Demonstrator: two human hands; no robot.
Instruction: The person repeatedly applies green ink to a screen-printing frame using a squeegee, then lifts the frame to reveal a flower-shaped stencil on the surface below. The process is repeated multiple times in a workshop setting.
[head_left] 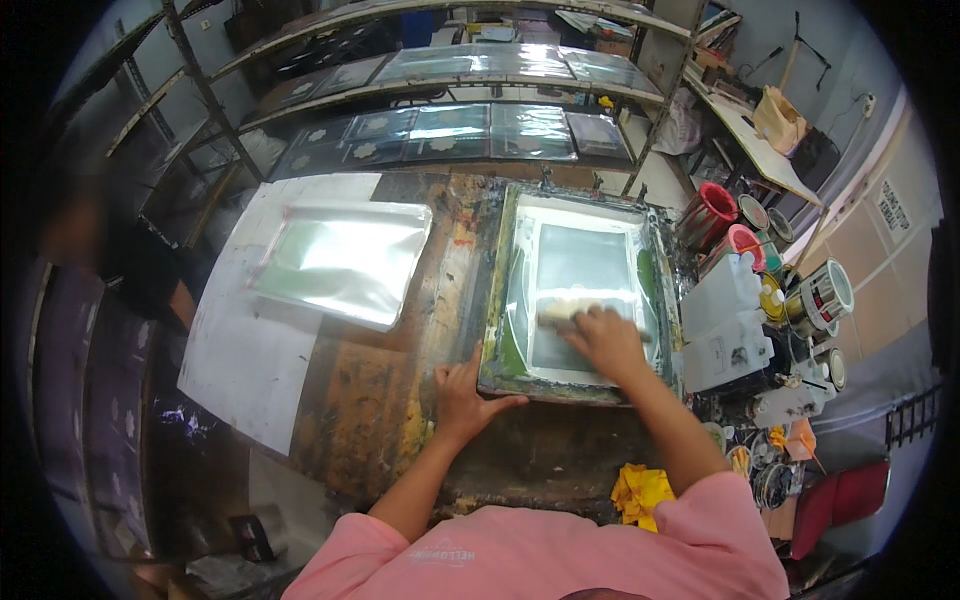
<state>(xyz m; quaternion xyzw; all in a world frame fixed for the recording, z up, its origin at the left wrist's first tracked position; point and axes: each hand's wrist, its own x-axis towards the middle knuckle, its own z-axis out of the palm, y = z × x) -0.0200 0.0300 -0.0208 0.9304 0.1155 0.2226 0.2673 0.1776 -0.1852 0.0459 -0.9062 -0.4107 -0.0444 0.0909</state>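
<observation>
The squeegee (568, 312), a pale bar, lies crosswise over the lower middle of the mesh (580, 258), inside the frame (560, 391). The right hand (606, 343) has hold of its right-hand part, fingers bent over the bar and knuckles up; the underside of the grip is hidden. The right forearm slants up and leftward from the lower right, crossing the frame's near edge, with the wrist nearly in line with it.

The left hand (466, 398) is at the frame's near left corner, spread wide and holding nothing. Its index finger points away along the left side and its thumb stretches rightward along the near edge; whether the thumb presses on the wood or rests just in front of it, I cannot tell. The left forearm rises from the lower edge, leaning right.

The frame sits on a stained table (375, 395). To its left, plastic sheets (340, 262) lie partly over white board (235, 350). A yellow cloth (643, 494) is near the right forearm. Right of the frame stand jugs (722, 297) and a red can (710, 212). Beyond the table, a rack (215, 115) bears more clear sheets (450, 122). A blurred person (130, 255) is at the far left.
</observation>
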